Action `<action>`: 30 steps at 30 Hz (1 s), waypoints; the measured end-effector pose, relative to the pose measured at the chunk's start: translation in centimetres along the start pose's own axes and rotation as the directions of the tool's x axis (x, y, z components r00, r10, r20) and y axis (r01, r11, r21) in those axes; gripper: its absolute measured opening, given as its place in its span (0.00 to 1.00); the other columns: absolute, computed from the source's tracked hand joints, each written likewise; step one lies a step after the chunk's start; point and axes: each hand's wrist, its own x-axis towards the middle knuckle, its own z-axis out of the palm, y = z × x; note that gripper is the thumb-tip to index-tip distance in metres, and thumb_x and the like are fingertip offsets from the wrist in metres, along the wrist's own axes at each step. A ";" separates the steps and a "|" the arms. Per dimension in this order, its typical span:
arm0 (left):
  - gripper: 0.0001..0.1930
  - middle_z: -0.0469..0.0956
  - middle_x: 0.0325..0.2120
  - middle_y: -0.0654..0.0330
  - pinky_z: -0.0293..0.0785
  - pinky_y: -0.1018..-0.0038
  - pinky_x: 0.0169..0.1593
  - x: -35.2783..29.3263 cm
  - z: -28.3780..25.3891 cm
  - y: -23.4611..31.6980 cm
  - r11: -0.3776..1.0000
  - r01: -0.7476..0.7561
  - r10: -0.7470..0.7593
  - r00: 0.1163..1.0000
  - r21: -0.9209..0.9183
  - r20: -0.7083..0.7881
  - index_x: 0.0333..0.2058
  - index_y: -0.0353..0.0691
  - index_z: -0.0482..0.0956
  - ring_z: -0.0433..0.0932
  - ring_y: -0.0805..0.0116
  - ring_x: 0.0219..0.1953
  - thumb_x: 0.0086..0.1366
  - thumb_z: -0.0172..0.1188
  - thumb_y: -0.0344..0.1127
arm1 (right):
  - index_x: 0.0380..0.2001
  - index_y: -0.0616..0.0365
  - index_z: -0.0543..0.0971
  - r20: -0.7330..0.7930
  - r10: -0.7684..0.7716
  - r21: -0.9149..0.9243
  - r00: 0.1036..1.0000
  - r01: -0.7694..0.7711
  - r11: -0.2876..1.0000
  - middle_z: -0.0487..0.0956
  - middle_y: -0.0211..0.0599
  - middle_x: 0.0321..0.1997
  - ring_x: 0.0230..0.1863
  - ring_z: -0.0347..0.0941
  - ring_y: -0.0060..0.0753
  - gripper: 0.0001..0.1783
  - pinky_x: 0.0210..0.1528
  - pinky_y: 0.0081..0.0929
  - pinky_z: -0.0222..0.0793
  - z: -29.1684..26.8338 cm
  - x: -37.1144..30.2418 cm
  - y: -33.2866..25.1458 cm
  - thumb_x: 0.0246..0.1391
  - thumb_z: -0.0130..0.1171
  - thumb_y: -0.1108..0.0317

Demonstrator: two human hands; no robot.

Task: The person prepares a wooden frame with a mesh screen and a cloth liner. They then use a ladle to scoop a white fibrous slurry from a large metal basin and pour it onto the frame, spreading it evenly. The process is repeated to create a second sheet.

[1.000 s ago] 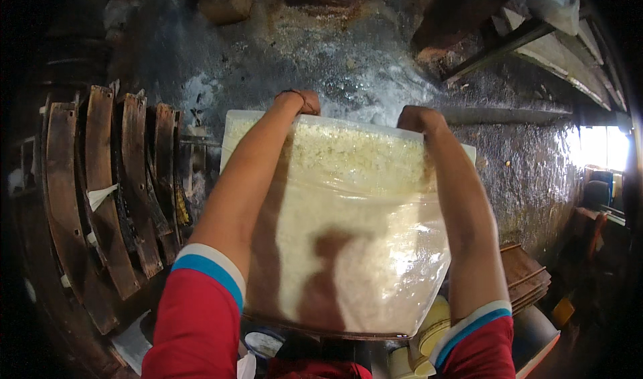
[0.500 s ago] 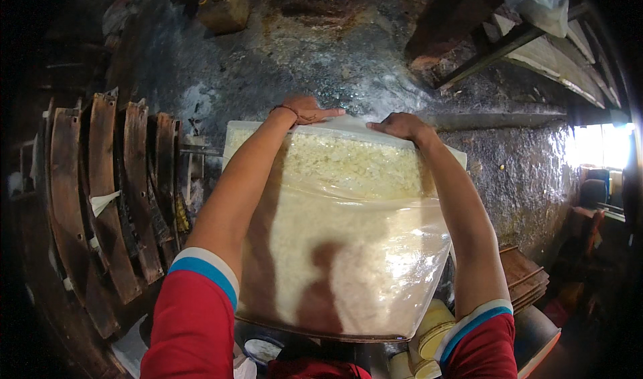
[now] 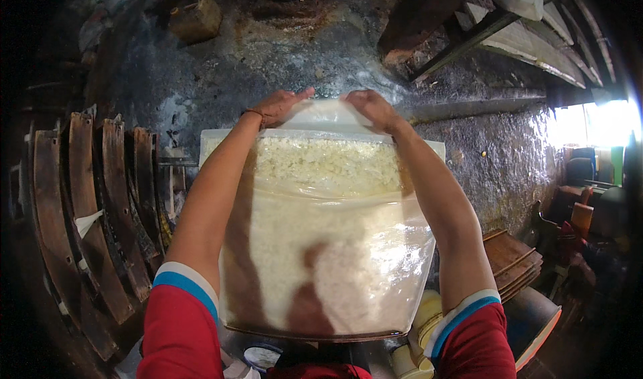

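A wide slab of pale, lumpy curd-like material (image 3: 321, 164) lies in front of me. A thin, wet, translucent whitish sheet (image 3: 321, 258) covers its near part and is wrinkled across the middle. At the far side, a flap of sheet (image 3: 320, 116) rises between my hands. My left hand (image 3: 280, 105), with a cord at the wrist, pinches the flap's left part. Its right part is gripped by my right hand (image 3: 372, 109), fingers curled. Both arms reach over the slab's sides. Whether the flap belongs to the covering sheet, I cannot tell.
Several dark wooden boards (image 3: 84, 191) stand on edge at the left. Stacked brown trays (image 3: 510, 257) and pale yellow round containers (image 3: 427, 315) sit at the near right. A yellowish jerrycan (image 3: 195, 18) lies far left. Wooden beams (image 3: 492, 27) slant at the upper right.
Both hands have moved farther away, drawing the flap out so that more of it shows past the slab's far edge. My view has shifted slightly to the right.
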 end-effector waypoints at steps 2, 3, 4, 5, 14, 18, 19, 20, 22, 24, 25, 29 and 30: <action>0.40 0.79 0.31 0.54 0.69 0.66 0.45 -0.3 0.2 0.3 0.997 0.015 -0.017 1.000 -0.071 -0.019 0.35 0.40 0.82 0.76 0.64 0.36 0.53 0.43 0.76 | 0.39 0.63 0.80 -0.068 -0.019 0.324 0.997 0.040 0.945 0.77 0.56 0.43 0.50 0.71 0.51 0.44 0.53 0.42 0.64 0.5 0.1 0.6 0.48 0.43 0.27; 0.40 0.79 0.32 0.54 0.69 0.66 0.46 -0.6 0.2 1.1 0.994 0.025 -0.027 0.999 -0.105 -0.025 0.36 0.40 0.82 0.76 0.63 0.38 0.53 0.44 0.76 | 0.40 0.61 0.80 -0.026 0.018 0.031 1.000 -0.017 0.999 0.77 0.56 0.44 0.50 0.71 0.50 0.43 0.54 0.42 0.64 0.4 0.3 1.0 0.49 0.42 0.27; 0.41 0.79 0.36 0.53 0.69 0.65 0.47 -0.5 0.2 2.2 0.991 0.054 -0.066 0.993 0.123 0.102 0.39 0.41 0.81 0.76 0.62 0.41 0.51 0.44 0.77 | 0.41 0.60 0.80 0.005 0.067 -0.267 0.998 -0.063 0.962 0.77 0.55 0.44 0.51 0.71 0.49 0.43 0.55 0.42 0.63 0.3 0.4 1.5 0.50 0.41 0.28; 0.43 0.78 0.39 0.52 0.68 0.64 0.49 -0.5 -0.2 3.3 0.937 0.060 -0.139 0.968 0.344 0.209 0.41 0.42 0.80 0.75 0.60 0.43 0.50 0.45 0.78 | 0.42 0.58 0.80 0.032 0.119 -0.542 0.992 -0.083 0.837 0.77 0.54 0.45 0.52 0.70 0.49 0.42 0.56 0.42 0.62 0.6 0.7 1.7 0.50 0.40 0.28; 0.43 0.78 0.39 0.53 0.68 0.61 0.50 -0.8 -2.0 -1.6 0.980 0.024 -0.032 0.999 0.196 0.040 0.41 0.44 0.80 0.75 0.55 0.44 0.46 0.47 0.79 | 0.54 0.61 0.70 0.041 0.048 -0.357 0.998 -0.031 0.934 0.73 0.52 0.52 0.52 0.68 0.44 0.45 0.57 0.36 0.61 0.2 -1.0 0.3 0.48 0.50 0.30; 0.33 0.77 0.35 0.54 0.72 0.64 0.44 -3.0 -6.7 -2.2 0.506 -0.086 0.422 0.893 0.858 -0.159 0.37 0.47 0.81 0.75 0.60 0.40 0.52 0.51 0.72 | 0.53 0.62 0.70 -0.082 -0.055 -0.618 0.995 -0.008 0.786 0.75 0.53 0.49 0.52 0.70 0.47 0.44 0.58 0.38 0.60 -6.6 -4.3 2.8 0.46 0.55 0.34; 0.36 0.77 0.37 0.51 0.68 0.61 0.48 -4.6 -8.8 -1.7 0.483 -0.058 0.378 0.914 0.874 -0.148 0.39 0.46 0.80 0.73 0.55 0.43 0.50 0.51 0.73 | 0.53 0.61 0.71 -0.094 -0.120 -0.711 0.988 0.018 0.703 0.76 0.51 0.47 0.50 0.71 0.47 0.42 0.57 0.38 0.60 -8.3 -5.5 2.9 0.47 0.55 0.35; 0.38 0.76 0.40 0.49 0.65 0.58 0.51 -6.0 -11.2 -0.9 0.457 -0.034 0.340 0.930 0.889 -0.139 0.42 0.45 0.79 0.71 0.51 0.47 0.49 0.50 0.74 | 0.52 0.60 0.71 -0.108 -0.183 -0.795 0.977 0.025 0.606 0.77 0.49 0.45 0.49 0.72 0.47 0.40 0.56 0.39 0.61 -10.1 -6.8 3.0 0.49 0.54 0.36; 0.37 0.76 0.37 0.48 0.64 0.56 0.51 -10.0 -15.0 -1.1 0.403 0.025 0.257 0.956 0.915 -0.139 0.38 0.42 0.78 0.70 0.48 0.46 0.50 0.50 0.73 | 0.53 0.56 0.71 -0.147 -0.076 -0.843 0.986 -0.085 0.531 0.78 0.48 0.43 0.48 0.73 0.48 0.35 0.54 0.39 0.62 -13.1 -10.6 1.0 0.52 0.51 0.39; 0.31 0.77 0.26 0.52 0.69 0.57 0.43 -13.6 -17.8 -0.6 0.334 0.057 0.221 0.966 0.941 -0.137 0.27 0.39 0.77 0.72 0.52 0.37 0.55 0.50 0.67 | 0.53 0.54 0.71 -0.241 -0.046 -0.862 0.969 -0.192 0.470 0.78 0.49 0.44 0.47 0.73 0.49 0.31 0.50 0.40 0.66 -17.1 -15.0 0.9 0.55 0.49 0.42; 0.30 0.76 0.25 0.51 0.68 0.56 0.40 -15.9 -19.0 -1.1 0.357 0.083 0.272 0.944 0.930 -0.189 0.24 0.41 0.76 0.73 0.51 0.34 0.52 0.53 0.67 | 0.53 0.54 0.71 -0.270 -0.075 -0.848 0.960 -0.200 0.491 0.77 0.50 0.44 0.46 0.74 0.50 0.31 0.48 0.40 0.67 -18.5 -17.2 0.8 0.55 0.49 0.43; 0.24 0.77 0.30 0.53 0.70 0.60 0.42 -23.8 -20.5 -2.3 0.477 0.175 0.362 0.854 0.861 -0.374 0.28 0.46 0.78 0.75 0.53 0.39 0.49 0.60 0.63 | 0.52 0.54 0.72 -0.395 -0.314 -0.850 0.863 -0.214 0.482 0.76 0.50 0.47 0.46 0.74 0.49 0.22 0.48 0.40 0.68 -26.5 -30.1 3.8 0.59 0.47 0.55; 0.23 0.79 0.35 0.55 0.70 0.63 0.46 -24.7 -20.4 -2.5 0.521 0.183 0.363 0.837 0.834 -0.410 0.33 0.46 0.81 0.75 0.56 0.43 0.51 0.61 0.60 | 0.51 0.55 0.72 -0.399 -0.431 -0.876 0.809 -0.198 0.440 0.76 0.50 0.48 0.47 0.73 0.49 0.20 0.49 0.40 0.67 -28.4 -35.2 5.2 0.59 0.47 0.59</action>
